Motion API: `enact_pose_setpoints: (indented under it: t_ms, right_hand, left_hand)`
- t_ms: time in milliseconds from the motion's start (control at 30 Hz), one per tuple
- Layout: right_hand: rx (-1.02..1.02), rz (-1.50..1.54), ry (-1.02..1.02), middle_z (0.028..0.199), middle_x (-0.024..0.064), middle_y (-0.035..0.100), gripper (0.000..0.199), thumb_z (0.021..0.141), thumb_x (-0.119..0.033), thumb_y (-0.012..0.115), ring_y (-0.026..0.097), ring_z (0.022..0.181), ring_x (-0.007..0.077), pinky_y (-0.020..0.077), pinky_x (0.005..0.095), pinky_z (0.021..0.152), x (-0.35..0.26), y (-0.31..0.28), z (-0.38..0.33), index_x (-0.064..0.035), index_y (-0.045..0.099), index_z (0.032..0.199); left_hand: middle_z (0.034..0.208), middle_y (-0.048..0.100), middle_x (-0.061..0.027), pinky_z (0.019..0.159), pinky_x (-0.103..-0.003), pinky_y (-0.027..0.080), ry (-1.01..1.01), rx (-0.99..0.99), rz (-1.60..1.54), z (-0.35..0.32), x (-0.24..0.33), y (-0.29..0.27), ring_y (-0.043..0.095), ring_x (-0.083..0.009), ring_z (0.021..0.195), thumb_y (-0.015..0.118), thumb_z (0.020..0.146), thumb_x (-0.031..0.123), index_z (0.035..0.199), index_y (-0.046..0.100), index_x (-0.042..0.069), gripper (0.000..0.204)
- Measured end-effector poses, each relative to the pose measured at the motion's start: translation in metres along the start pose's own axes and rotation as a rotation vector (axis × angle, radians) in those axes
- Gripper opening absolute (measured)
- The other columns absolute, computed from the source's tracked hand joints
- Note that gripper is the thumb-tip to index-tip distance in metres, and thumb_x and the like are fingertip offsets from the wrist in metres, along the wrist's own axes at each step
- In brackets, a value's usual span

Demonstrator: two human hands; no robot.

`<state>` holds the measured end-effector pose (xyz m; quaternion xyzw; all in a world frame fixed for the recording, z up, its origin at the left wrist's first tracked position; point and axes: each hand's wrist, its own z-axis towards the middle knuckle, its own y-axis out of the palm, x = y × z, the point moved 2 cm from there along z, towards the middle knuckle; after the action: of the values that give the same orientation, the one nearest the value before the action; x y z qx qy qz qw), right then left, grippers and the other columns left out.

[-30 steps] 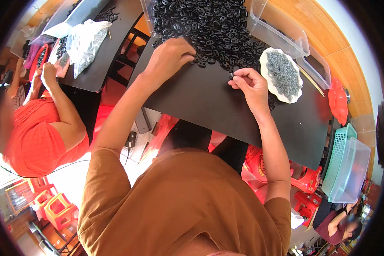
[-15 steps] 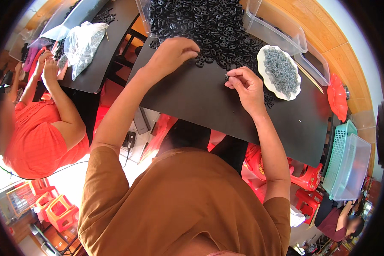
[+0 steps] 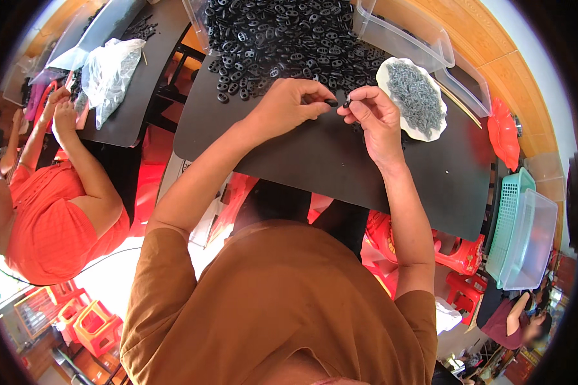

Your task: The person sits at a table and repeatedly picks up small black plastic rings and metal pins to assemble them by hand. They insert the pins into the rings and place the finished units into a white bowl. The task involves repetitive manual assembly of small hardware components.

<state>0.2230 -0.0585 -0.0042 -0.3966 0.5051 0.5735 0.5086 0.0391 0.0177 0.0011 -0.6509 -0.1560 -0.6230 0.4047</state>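
Left hand (image 3: 292, 108) pinches 1 black piece (image 3: 331, 102), right hand (image 3: 376, 117) a dark bit (image 3: 346, 103) I partly hide; pile (image 3: 279, 45) cropped, 12 o'clock.

The tabletop (image 3: 289, 157) was dark charcoal, and the pieces (image 3: 276, 45) heaped at its far edge were glossy black, as was the small piece (image 3: 331, 102) in the left hand (image 3: 290, 108). Toward its far right corner, a white plate (image 3: 383, 78) held smoky grey bits (image 3: 415, 95). Off its right edge, the basket (image 3: 507, 202) was mint green, patterned with small holes. The person's plain shirt (image 3: 282, 289) was brown.
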Motion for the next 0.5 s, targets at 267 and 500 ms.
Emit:
enact_pose_setpoints:
  t_ms: [267, 500]
  right_hand:
    - [0.045, -0.141, -0.049, 0.093, 0.0035, 0.067, 0.009, 0.093, -0.007, 0.064, 0.068, 0.085, 0.0129, 0.0519, 0.0235, 0.072, -0.005, -0.002, 0.002, -0.0021, 0.064, 0.101]
    - [-0.002, -0.114, -0.001, 0.093, 0.0033, 0.067, 0.008, 0.093, -0.007, 0.064, 0.068, 0.085, 0.0127, 0.0523, 0.0236, 0.072, 0.001, 0.004, 0.002, -0.0021, 0.064, 0.1]
  left_hand:
    - [0.085, 0.069, -0.0041, 0.074, -0.024, 0.052, -0.041, -0.028, -0.156, 0.005, 0.001, 0.016, 0.064, -0.0094, 0.079, 0.07, 0.086, 0.007, 0.102, 0.068, -0.002, 0.019]
    - [0.101, 0.066, -0.0056, 0.082, -0.026, 0.056, -0.123, 0.036, -0.629, 0.008, -0.013, 0.02, 0.067, -0.0135, 0.089, 0.064, 0.093, 0.007, 0.11, 0.06, 0.001, 0.018]
